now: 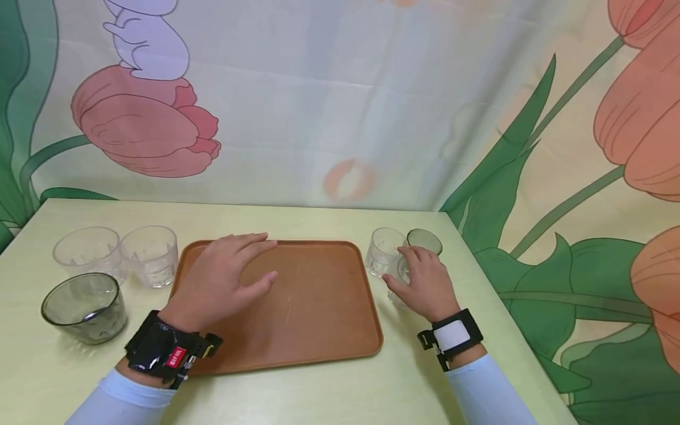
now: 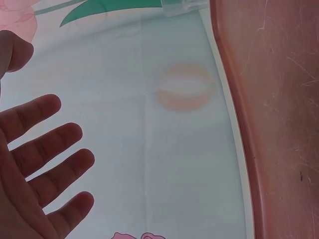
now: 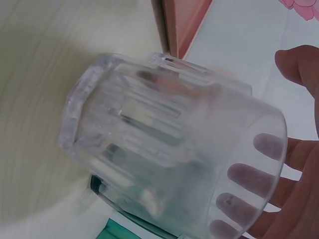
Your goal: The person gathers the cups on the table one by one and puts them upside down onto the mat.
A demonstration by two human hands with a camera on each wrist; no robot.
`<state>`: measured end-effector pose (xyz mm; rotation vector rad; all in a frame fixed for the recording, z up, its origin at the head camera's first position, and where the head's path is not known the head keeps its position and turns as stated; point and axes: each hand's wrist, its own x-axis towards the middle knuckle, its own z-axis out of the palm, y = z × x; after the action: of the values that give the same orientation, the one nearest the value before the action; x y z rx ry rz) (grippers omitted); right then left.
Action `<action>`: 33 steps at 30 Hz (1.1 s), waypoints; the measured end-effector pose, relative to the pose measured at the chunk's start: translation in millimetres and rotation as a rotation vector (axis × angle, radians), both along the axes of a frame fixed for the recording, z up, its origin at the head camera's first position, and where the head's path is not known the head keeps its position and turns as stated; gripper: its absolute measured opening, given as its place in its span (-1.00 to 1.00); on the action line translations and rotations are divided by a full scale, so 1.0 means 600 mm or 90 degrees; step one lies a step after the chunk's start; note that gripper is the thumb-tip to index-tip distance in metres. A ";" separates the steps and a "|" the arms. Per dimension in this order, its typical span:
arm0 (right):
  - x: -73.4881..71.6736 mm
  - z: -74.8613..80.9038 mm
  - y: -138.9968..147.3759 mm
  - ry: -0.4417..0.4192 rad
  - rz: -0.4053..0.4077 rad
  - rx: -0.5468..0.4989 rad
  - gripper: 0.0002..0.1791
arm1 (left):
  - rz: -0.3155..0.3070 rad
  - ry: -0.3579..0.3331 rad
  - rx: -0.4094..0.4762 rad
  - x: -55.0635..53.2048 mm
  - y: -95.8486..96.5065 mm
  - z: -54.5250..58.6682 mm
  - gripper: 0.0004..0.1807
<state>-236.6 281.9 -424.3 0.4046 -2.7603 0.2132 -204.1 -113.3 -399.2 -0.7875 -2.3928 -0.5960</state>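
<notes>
Over the left part of a brown tray (image 1: 313,301) hovers my left hand (image 1: 220,280), its fingers extended and the thumb apart. Nothing is in its grasp in the left wrist view. At the tray's right side, my right hand (image 1: 427,283) is at a clear plastic cup (image 3: 169,144), partly hidden by that hand in the head view. In the right wrist view, its fingers show through the cup's far wall, while the thumb stands away from the rim. Behind are another clear cup (image 1: 385,254) and a grey-tinted cup (image 1: 426,239).
Left of the tray stand two clear cups, a wider one (image 1: 87,254) and a narrower one (image 1: 151,257). A grey-tinted glass bowl (image 1: 85,310) sits in front of them. A printed curtain (image 1: 297,118) hangs behind the pale table (image 1: 287,395).
</notes>
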 end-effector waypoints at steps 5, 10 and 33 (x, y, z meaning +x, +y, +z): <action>0.000 -0.003 0.001 -0.012 -0.009 -0.001 -0.25 | 0.002 0.005 0.003 -0.001 -0.002 0.001 -0.43; 0.001 -0.005 0.001 -0.027 -0.017 0.001 -0.25 | 0.003 0.004 0.003 0.000 -0.002 0.002 -0.43; 0.011 -0.004 0.003 -0.007 -0.011 0.036 -0.34 | -0.003 -0.010 0.005 0.001 0.001 -0.001 -0.47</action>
<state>-230.0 283.9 -426.7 0.3944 -2.7840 0.1341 -203.7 -112.7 -399.6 -0.7885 -2.4013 -0.6158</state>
